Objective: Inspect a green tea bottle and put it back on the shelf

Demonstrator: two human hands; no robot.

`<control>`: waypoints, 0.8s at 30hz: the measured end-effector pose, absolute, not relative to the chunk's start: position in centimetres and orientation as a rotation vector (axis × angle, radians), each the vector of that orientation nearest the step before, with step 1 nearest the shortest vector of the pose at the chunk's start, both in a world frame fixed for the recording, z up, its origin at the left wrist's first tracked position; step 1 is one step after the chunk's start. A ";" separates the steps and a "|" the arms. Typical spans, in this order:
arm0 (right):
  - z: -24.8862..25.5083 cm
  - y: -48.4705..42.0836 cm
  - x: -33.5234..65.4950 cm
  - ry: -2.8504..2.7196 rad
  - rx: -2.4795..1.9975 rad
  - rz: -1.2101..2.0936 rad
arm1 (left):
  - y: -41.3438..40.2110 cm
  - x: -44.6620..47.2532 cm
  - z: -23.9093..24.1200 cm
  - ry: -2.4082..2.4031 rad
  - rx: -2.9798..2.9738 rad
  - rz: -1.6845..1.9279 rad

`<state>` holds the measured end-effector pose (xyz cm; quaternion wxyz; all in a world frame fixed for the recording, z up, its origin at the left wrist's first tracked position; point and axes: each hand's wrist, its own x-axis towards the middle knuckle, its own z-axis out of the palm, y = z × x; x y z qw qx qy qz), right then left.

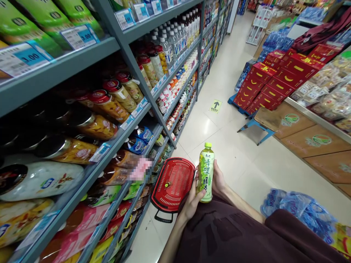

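Clearly, the green bottle (206,172) stands almost upright in the air, its long axis running up and down, with the yellow-green cap at the top and the base near the person's lap. It leans only a little, the cap a bit to the right. The label with its printed characters faces the camera. The left hand (192,202) holds the bottle from below, with the fingers curled around its lower part. The right hand (218,179) is behind the bottle on the other side, its fingers closed against the label. The bottle is just beside a red basket (172,185), which rests on the floor below, a small yellow-green thing lying in it.

The floor (219,135) is of pale shiny tiles with a green arrow sticker. On the left, grey shelves (128,54) carry jars, bottles and bags with blue price tags. On the right stand stacked red boxes (270,82) and brown cartons (309,140).
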<state>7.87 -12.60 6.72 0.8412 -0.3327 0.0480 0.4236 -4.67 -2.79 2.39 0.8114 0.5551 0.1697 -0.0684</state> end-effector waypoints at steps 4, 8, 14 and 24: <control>6.9 -12.7 8.3 0.130 -0.708 0.836 | -3.1 -4.3 2.7 0.395 1.235 -0.158; 7.1 -13.2 8.8 0.160 -0.751 0.775 | -3.4 -4.2 3.7 0.360 1.337 -0.150; 6.8 -13.5 8.9 0.186 -0.779 0.758 | -3.4 -4.5 3.8 0.306 1.392 -0.184; 6.6 -12.4 8.7 0.180 -0.759 0.839 | -2.7 -4.7 4.8 0.374 1.387 -0.165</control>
